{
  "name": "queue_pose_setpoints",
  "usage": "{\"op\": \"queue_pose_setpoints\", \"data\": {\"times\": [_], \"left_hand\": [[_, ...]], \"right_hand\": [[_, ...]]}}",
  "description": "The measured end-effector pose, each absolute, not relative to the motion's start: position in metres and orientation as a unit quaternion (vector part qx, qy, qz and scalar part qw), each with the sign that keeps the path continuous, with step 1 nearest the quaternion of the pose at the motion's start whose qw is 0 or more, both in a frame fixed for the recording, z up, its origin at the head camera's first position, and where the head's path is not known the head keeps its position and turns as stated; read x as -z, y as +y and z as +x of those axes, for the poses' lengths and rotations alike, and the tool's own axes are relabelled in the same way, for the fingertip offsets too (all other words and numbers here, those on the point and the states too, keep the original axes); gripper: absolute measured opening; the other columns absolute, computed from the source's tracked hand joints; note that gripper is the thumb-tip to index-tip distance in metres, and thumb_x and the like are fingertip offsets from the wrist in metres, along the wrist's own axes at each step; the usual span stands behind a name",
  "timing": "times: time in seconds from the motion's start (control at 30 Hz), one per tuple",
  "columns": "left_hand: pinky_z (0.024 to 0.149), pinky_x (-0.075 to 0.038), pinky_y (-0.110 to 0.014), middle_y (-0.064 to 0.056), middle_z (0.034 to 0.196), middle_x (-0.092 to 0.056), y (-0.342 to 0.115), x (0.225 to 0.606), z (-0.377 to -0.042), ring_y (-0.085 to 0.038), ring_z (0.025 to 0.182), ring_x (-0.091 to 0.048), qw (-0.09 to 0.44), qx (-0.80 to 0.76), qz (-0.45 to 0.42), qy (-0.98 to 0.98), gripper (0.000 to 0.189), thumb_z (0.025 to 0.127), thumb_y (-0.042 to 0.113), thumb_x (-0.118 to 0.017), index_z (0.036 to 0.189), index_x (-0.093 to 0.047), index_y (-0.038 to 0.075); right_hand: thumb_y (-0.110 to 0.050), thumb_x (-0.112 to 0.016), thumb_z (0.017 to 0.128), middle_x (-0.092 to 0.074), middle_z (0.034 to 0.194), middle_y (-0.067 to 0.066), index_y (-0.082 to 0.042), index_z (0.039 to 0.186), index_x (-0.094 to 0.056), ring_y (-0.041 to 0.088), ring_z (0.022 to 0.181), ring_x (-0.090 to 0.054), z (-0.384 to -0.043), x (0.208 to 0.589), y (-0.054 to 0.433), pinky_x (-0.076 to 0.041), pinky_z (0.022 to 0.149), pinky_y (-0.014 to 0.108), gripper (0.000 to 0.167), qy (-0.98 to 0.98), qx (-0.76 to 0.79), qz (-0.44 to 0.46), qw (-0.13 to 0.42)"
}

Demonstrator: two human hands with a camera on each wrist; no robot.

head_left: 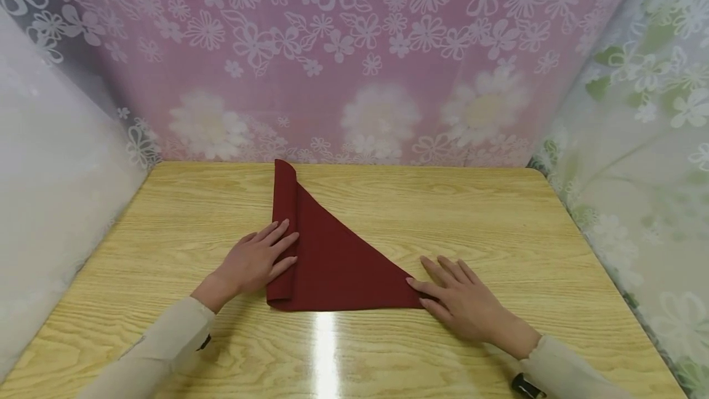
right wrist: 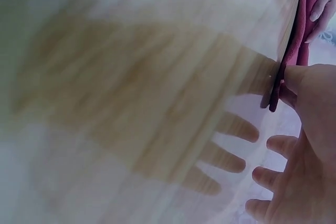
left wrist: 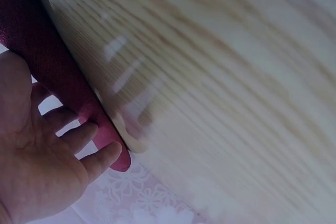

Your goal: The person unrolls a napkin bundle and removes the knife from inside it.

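A dark red cloth (head_left: 343, 263) lies on the wooden table, roughly a triangle, with its left side rolled or folded over into an upright strip (head_left: 285, 202). My left hand (head_left: 252, 266) rests on this strip, fingers extended across it. In the left wrist view the fingertips touch the red roll (left wrist: 68, 80). At the cloth's right-hand point, my right hand (head_left: 468, 308) touches the corner with thumb and index finger, the other fingers spread over the table. The right wrist view shows the cloth edge (right wrist: 294, 40) by the thumb side; part of that corner is hidden.
The wood-grain table (head_left: 471, 214) reaches back to a pink flowered curtain (head_left: 332, 66). Pale sheets stand at both sides, the right one (head_left: 648, 202) with green and white flowers. A bright light reflection (head_left: 325, 356) crosses the table's front.
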State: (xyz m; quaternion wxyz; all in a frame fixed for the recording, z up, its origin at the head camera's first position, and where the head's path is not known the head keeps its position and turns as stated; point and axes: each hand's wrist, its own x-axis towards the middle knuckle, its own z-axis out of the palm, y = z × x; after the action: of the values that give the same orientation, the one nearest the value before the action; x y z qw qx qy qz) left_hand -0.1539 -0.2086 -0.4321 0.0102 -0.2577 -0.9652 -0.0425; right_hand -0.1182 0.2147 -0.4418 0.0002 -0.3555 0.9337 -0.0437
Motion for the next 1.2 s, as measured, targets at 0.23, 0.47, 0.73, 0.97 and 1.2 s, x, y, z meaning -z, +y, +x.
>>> {"op": "queue_pose_setpoints", "data": {"times": [0.23, 0.47, 0.73, 0.97, 1.2], "left_hand": [[0.103, -0.033, -0.054, -0.015, 0.151, -0.032, -0.201, 0.431, -0.157, -0.031, 0.138, -0.030, 0.012, 0.047, -0.262, -0.964, 0.055, 0.099, 0.043, -0.048, 0.145, -0.045, 0.013], [0.102, -0.033, -0.054, -0.014, 0.152, -0.030, -0.191, 0.430, -0.159, -0.030, 0.139, -0.028, 0.002, 0.041, -0.263, -0.964, 0.055, 0.099, 0.044, -0.046, 0.146, -0.043, 0.014], [0.104, -0.031, -0.055, -0.014, 0.152, -0.030, -0.181, 0.431, -0.163, -0.030, 0.139, -0.027, -0.005, 0.034, -0.270, -0.962, 0.056, 0.100, 0.046, -0.043, 0.147, -0.042, 0.016], [0.102, -0.034, -0.054, -0.017, 0.148, -0.036, -0.174, 0.427, -0.162, -0.033, 0.136, -0.033, 0.015, 0.006, -0.268, -0.963, 0.051, 0.098, 0.043, -0.048, 0.142, -0.049, 0.017], [0.100, -0.035, -0.056, -0.018, 0.147, -0.037, -0.162, 0.421, -0.163, -0.035, 0.134, -0.035, 0.037, -0.017, -0.265, -0.963, 0.048, 0.096, 0.043, -0.052, 0.135, -0.056, 0.015]], "right_hand": [[-0.041, -0.046, 0.100, -0.033, 0.151, 0.012, -0.030, 0.140, -0.052, 0.040, 0.136, -0.030, -0.118, 0.442, 0.222, -0.020, 0.106, 0.060, 0.041, 0.936, 0.062, -0.347, 0.000], [-0.038, -0.050, 0.099, -0.037, 0.149, 0.014, -0.030, 0.138, -0.053, 0.042, 0.133, -0.032, -0.117, 0.442, 0.233, -0.023, 0.103, 0.062, 0.040, 0.934, 0.069, -0.349, -0.015], [-0.037, -0.050, 0.099, -0.034, 0.151, 0.011, -0.030, 0.140, -0.051, 0.041, 0.135, -0.029, -0.115, 0.441, 0.241, -0.022, 0.105, 0.060, 0.041, 0.940, 0.082, -0.329, 0.014], [-0.036, -0.050, 0.100, -0.035, 0.150, 0.011, -0.028, 0.140, -0.052, 0.042, 0.134, -0.031, -0.116, 0.443, 0.243, -0.027, 0.104, 0.058, 0.041, 0.939, 0.072, -0.335, 0.006], [-0.034, -0.051, 0.099, -0.037, 0.149, 0.012, -0.027, 0.140, -0.052, 0.043, 0.133, -0.033, -0.114, 0.443, 0.243, -0.033, 0.101, 0.058, 0.041, 0.937, 0.063, -0.344, -0.013]]}}
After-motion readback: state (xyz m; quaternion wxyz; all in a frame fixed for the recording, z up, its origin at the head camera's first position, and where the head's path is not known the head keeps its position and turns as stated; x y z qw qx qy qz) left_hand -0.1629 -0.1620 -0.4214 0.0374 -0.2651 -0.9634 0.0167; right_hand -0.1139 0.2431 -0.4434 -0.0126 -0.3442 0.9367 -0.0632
